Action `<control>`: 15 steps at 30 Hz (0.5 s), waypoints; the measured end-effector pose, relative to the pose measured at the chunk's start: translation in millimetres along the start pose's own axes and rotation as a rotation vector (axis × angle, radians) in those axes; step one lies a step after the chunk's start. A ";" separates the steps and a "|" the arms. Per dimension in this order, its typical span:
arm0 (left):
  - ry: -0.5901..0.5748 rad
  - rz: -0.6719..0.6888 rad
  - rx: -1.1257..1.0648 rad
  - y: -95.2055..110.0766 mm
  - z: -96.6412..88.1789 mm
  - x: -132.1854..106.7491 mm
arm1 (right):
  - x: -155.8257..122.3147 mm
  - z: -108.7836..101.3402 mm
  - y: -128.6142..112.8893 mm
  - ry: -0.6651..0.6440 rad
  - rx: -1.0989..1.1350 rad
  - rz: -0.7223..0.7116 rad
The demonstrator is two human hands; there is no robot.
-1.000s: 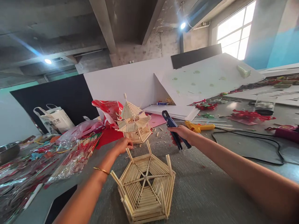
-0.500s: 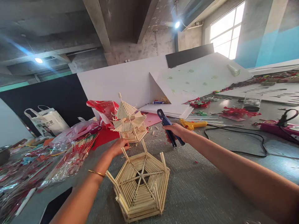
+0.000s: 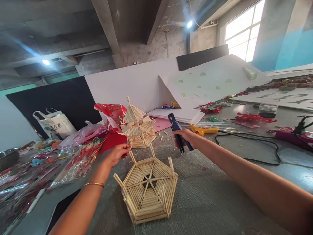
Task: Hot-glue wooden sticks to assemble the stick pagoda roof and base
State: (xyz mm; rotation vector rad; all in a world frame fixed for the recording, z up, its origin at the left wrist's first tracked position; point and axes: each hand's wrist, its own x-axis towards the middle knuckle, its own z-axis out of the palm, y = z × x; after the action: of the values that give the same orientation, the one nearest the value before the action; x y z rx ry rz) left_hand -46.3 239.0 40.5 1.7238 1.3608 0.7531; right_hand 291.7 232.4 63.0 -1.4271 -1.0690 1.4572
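Observation:
My left hand point(image 3: 119, 154) is closed in a pinch beside the back-left post of a hexagonal stick base point(image 3: 149, 195). Anything between those fingertips is too small to make out. The base is made of pale round wooden sticks in rings around a small central opening, with short posts standing at its corners. My right hand point(image 3: 185, 137) is wrapped around a dark blue hand cutter point(image 3: 175, 123), held upright with its head at the top. Behind the left hand stands a tiered stick pagoda point(image 3: 137, 125) with a pointed roof.
A yellow glue gun point(image 3: 202, 130) with a black cord lies at the right. Wood offcuts are scattered near the pagoda. Bundled sticks in plastic bags point(image 3: 78, 160) cover the left side. White boards point(image 3: 178, 114) and red flower-like pieces point(image 3: 254, 119) lie farther back.
My left hand has risen and shifted slightly left, from low by the pagoda to the base's back-left post top. The right hand keeps hold of the cutter. The view has shifted slightly.

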 end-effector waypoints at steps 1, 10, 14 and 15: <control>-0.002 -0.004 -0.063 -1.0 -0.3 -2.5 | -0.1 0.5 0.0 -0.010 0.006 0.003; 0.008 -0.055 -0.419 -7.3 -4.9 -9.1 | 5.2 -0.6 1.3 -0.032 0.019 0.010; 0.005 -0.048 -0.476 -1.0 -6.5 -13.3 | 7.1 0.0 1.9 -0.033 0.005 -0.006; 0.004 -0.038 -0.485 1.9 -7.3 -14.8 | 7.1 0.4 2.2 -0.035 0.003 -0.010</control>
State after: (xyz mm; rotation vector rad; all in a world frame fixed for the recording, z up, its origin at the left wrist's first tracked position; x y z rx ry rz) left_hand -55.1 226.2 46.1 1.3097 1.0957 0.9726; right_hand 291.1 238.4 58.8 -1.3963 -1.0934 1.4815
